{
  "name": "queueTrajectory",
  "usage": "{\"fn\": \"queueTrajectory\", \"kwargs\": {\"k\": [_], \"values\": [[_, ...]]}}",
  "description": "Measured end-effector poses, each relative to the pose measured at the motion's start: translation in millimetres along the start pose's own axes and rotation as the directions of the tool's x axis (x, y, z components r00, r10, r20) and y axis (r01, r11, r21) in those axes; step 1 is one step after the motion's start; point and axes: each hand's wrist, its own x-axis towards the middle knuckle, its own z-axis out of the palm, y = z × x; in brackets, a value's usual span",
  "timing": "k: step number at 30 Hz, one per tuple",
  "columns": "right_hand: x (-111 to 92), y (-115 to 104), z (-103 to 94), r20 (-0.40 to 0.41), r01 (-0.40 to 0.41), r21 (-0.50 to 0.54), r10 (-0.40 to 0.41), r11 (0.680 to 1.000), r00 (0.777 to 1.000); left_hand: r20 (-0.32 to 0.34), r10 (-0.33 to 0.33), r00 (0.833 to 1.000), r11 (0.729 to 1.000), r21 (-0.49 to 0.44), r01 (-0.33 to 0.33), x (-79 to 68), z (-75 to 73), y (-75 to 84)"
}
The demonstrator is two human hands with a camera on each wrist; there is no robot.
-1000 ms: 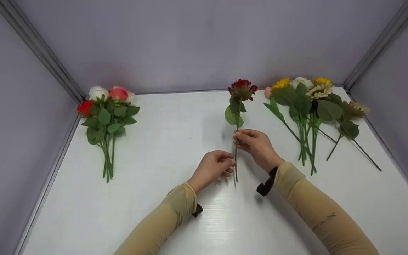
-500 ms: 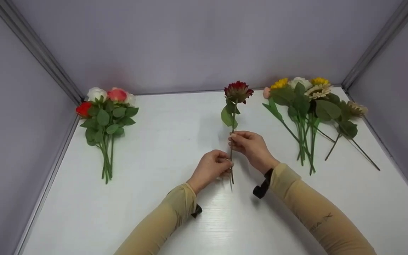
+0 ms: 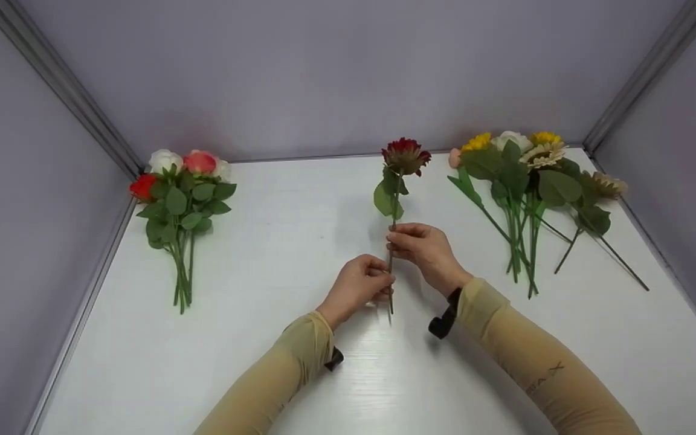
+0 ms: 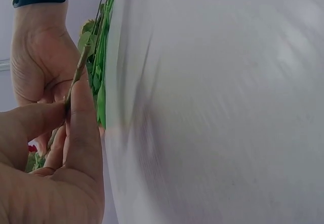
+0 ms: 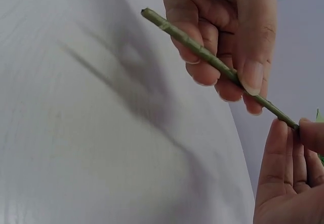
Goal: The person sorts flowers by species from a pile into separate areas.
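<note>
A dark red flower [image 3: 406, 156] with green leaves stands up between my hands over the white table in the head view. My right hand [image 3: 429, 254] pinches its stem [image 3: 394, 208] just below the leaves. Lower down, my left hand [image 3: 357, 284] pinches the same stem between thumb and fingers. The left wrist view shows the cut end of the stem [image 4: 81, 64] jutting past the left fingers. In the right wrist view the left thumb [image 5: 251, 77] presses on the stem [image 5: 190, 41], and the right fingers [image 5: 276, 158] hold it further along.
A bunch of roses [image 3: 182, 199], red, white and pink, lies at the left of the table [image 3: 263, 254]. Several yellow, white and beige flowers [image 3: 514, 175] lie at the right, with stems crossing. Grey walls [image 3: 348, 78] enclose the back and sides.
The dark red flower and my right hand have shifted a little to the left. My left hand has barely moved, and its thumb now sits on the stem. The other flowers lie as before.
</note>
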Motion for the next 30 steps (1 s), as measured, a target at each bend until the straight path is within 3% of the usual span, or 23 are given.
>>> {"fn": "queueTrajectory", "kwargs": {"k": [7, 11, 13, 16, 18, 20, 22, 26, 30], "values": [[3, 1, 12.0, 0.021, 0.013, -0.079, -0.011, 0.997, 1.0, -0.023, 0.016, 1.0, 0.999, 0.052, -0.015, 1.8, -16.5, 0.8], [4, 1, 20.1, 0.065, 0.054, -0.235, -0.039, 0.97, 0.997, -0.084, -0.003, 0.996, 0.994, 0.111, 0.013, 3.8, -44.1, 2.2], [3, 1, 23.5, 0.096, 0.094, -0.354, -0.063, 0.931, 0.993, -0.133, -0.025, 0.991, 0.989, 0.14, 0.044, 4.9, -65.3, 3.3], [1, 1, 28.4, 0.161, 0.193, -0.547, -0.123, 0.814, 0.979, -0.222, -0.066, 0.973, 0.979, 0.176, 0.107, 6.4, -102.3, 3.9], [-2, 2, 32.5, 0.208, 0.258, -0.654, -0.158, 0.711, 0.965, -0.278, -0.095, 0.956, 0.97, 0.191, 0.152, 6.7, -127.1, 3.7], [-3, 2, 37.5, 0.253, 0.31, -0.728, -0.181, 0.611, 0.95, -0.331, -0.122, 0.936, 0.962, 0.194, 0.194, 7.2, -147.5, 1.8], [-4, 3, 43.0, 0.296, 0.348, -0.769, -0.184, 0.536, 0.937, -0.364, -0.148, 0.92, 0.954, 0.191, 0.229, 7.4, -162.5, -0.8], [-4, 5, 53.4, 0.37, 0.406, -0.83, -0.166, 0.383, 0.914, -0.385, -0.187, 0.904, 0.937, 0.207, 0.282, 7.0, -177.7, -7.0], [-3, 7, 61.2, 0.422, 0.441, -0.862, -0.129, 0.251, 0.898, -0.411, -0.146, 0.9, 0.909, 0.303, 0.286, 5.8, -180.6, -10.5]]}}
